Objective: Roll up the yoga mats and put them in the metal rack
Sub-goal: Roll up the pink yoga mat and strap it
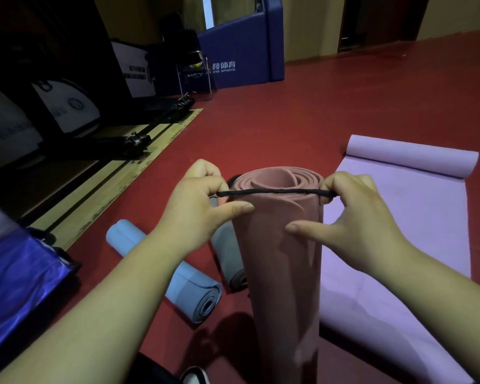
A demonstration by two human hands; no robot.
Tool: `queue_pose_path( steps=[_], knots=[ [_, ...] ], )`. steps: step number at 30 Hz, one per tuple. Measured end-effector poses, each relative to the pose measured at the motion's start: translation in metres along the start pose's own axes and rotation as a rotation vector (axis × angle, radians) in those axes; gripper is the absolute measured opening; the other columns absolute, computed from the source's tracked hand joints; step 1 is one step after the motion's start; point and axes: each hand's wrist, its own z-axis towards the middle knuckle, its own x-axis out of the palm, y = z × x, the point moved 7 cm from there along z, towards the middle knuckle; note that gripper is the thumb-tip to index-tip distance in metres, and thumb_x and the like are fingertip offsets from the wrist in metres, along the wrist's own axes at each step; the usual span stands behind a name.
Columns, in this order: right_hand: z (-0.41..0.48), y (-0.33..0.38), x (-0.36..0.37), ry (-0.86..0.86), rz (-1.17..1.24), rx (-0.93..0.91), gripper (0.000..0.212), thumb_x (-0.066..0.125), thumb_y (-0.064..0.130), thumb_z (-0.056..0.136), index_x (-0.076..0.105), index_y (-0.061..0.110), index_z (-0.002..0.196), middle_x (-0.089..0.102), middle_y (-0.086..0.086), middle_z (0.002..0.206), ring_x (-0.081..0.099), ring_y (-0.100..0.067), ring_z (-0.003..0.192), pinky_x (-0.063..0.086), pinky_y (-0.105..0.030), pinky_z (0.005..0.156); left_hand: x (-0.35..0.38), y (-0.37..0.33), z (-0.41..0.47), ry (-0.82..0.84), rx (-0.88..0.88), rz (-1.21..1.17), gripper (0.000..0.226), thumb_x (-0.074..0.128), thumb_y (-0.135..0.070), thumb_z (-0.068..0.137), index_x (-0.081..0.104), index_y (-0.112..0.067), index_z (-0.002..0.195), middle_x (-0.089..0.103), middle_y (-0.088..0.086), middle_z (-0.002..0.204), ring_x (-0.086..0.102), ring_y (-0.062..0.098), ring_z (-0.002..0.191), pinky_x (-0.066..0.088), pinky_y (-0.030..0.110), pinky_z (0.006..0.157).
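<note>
Pink mat (277, 259) upright between left hand (194, 206) and right hand (355, 214), both pinching black cord (275, 193)

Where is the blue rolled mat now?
Head view, left of centre: the blue rolled mat lies on the red floor beside the grey rolled mat, left of the upright pink mat.

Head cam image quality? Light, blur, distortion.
Head view: dim, upper left almost black; wide-angle bends the wood strip; left hand, right hand and the cord they pinch are sharp; pink mat smears near its lower end; sheen on the blue sheet at left.
</note>
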Motion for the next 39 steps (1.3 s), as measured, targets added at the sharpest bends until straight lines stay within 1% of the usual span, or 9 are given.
queue_pose_path(
  steps=[5, 9, 15, 19, 22, 25, 30, 35, 39],
  knots=[
    [0.002, -0.001, 0.004, -0.08, 0.02, -0.039, 0.05, 0.077, 0.068, 0.06, 0.046, 0.034, 0.079, 0.052, 0.018, 0.082, 0.041, -0.017, 0.084, 0.04, -0.035, 0.072, 0.013, 0.011, -0.004, 0.137, -0.012, -0.011, 0.049, 0.084, -0.068, 0.051, 0.066, -0.033, 0.079, 0.041, -0.019, 0.103, 0.052, 0.011, 0.102, 0.049, 0.026, 0.092],
    [0.003, -0.004, 0.011, -0.092, 0.09, -0.044, 0.044, 0.083, 0.052, 0.067, 0.043, 0.036, 0.073, 0.046, 0.012, 0.076, 0.048, -0.007, 0.071, 0.032, -0.019, 0.059, 0.035, 0.022, -0.011, 0.152, -0.082, -0.052, 0.064, 0.096, -0.047, 0.05, 0.057, -0.034, 0.099, 0.037, -0.022, 0.118, 0.058, 0.008, 0.105, 0.052, 0.031, 0.097],
    [0.005, -0.015, 0.02, -0.102, 0.153, -0.047, 0.034, 0.08, 0.038, 0.076, 0.05, 0.023, 0.07, 0.047, 0.006, 0.079, 0.05, -0.013, 0.073, 0.036, -0.014, 0.062, 0.048, 0.029, -0.014, -0.027, -0.127, -0.14, 0.057, 0.099, -0.029, 0.055, 0.046, -0.023, 0.077, 0.048, -0.004, 0.105, 0.056, 0.025, 0.09, 0.058, 0.042, 0.072],
    [0.005, -0.015, 0.02, -0.123, 0.134, -0.076, 0.038, 0.083, 0.026, 0.08, 0.048, 0.02, 0.07, 0.048, 0.004, 0.078, 0.049, -0.015, 0.072, 0.042, -0.023, 0.064, 0.049, 0.029, -0.012, -0.047, -0.116, -0.142, 0.065, 0.096, -0.043, 0.05, 0.042, -0.016, 0.072, 0.051, 0.001, 0.103, 0.056, 0.032, 0.087, 0.056, 0.052, 0.069],
    [0.006, -0.01, 0.02, -0.135, 0.121, -0.087, 0.032, 0.082, 0.019, 0.081, 0.051, 0.017, 0.075, 0.049, 0.002, 0.079, 0.051, -0.022, 0.073, 0.048, -0.043, 0.066, 0.052, 0.03, -0.01, -0.043, -0.117, -0.161, 0.06, 0.099, -0.034, 0.052, 0.053, -0.012, 0.085, 0.048, 0.001, 0.108, 0.056, 0.031, 0.091, 0.057, 0.047, 0.068],
    [0.009, -0.006, 0.022, -0.111, 0.137, -0.104, 0.02, 0.08, 0.013, 0.082, 0.06, 0.016, 0.085, 0.051, 0.001, 0.085, 0.051, -0.019, 0.077, 0.048, -0.045, 0.071, 0.054, 0.031, -0.007, -0.025, -0.117, -0.216, 0.071, 0.097, -0.037, 0.051, 0.055, -0.03, 0.107, 0.043, -0.006, 0.118, 0.061, 0.028, 0.103, 0.06, 0.044, 0.069],
    [0.01, -0.001, 0.022, -0.079, 0.183, -0.166, 0.033, 0.081, 0.004, 0.08, 0.062, 0.026, 0.096, 0.044, 0.02, 0.095, 0.051, -0.004, 0.082, 0.048, -0.032, 0.076, 0.053, 0.031, -0.006, -0.005, -0.151, -0.241, 0.074, 0.101, -0.021, 0.054, 0.048, -0.021, 0.105, 0.044, -0.004, 0.123, 0.065, 0.014, 0.104, 0.061, 0.041, 0.07],
    [0.012, -0.005, 0.021, -0.046, 0.121, -0.175, 0.022, 0.081, 0.014, 0.081, 0.062, 0.021, 0.088, 0.046, 0.011, 0.09, 0.054, -0.017, 0.08, 0.051, -0.046, 0.074, 0.049, 0.031, -0.005, 0.033, -0.116, -0.118, 0.059, 0.099, -0.03, 0.055, 0.049, -0.028, 0.086, 0.047, -0.005, 0.102, 0.051, -0.001, 0.084, 0.051, 0.016, 0.068],
    [0.006, -0.02, 0.032, 0.119, 0.135, -0.14, 0.032, 0.088, 0.026, 0.073, 0.061, 0.025, 0.09, 0.049, 0.004, 0.092, 0.053, -0.016, 0.082, 0.051, -0.043, 0.076, 0.064, 0.054, -0.014, 0.221, -0.263, -0.23, 0.053, 0.095, -0.018, 0.064, 0.055, -0.004, 0.095, 0.067, -0.008, 0.09, 0.061, -0.007, 0.079, 0.044, 0.009, 0.068]
  ],
)
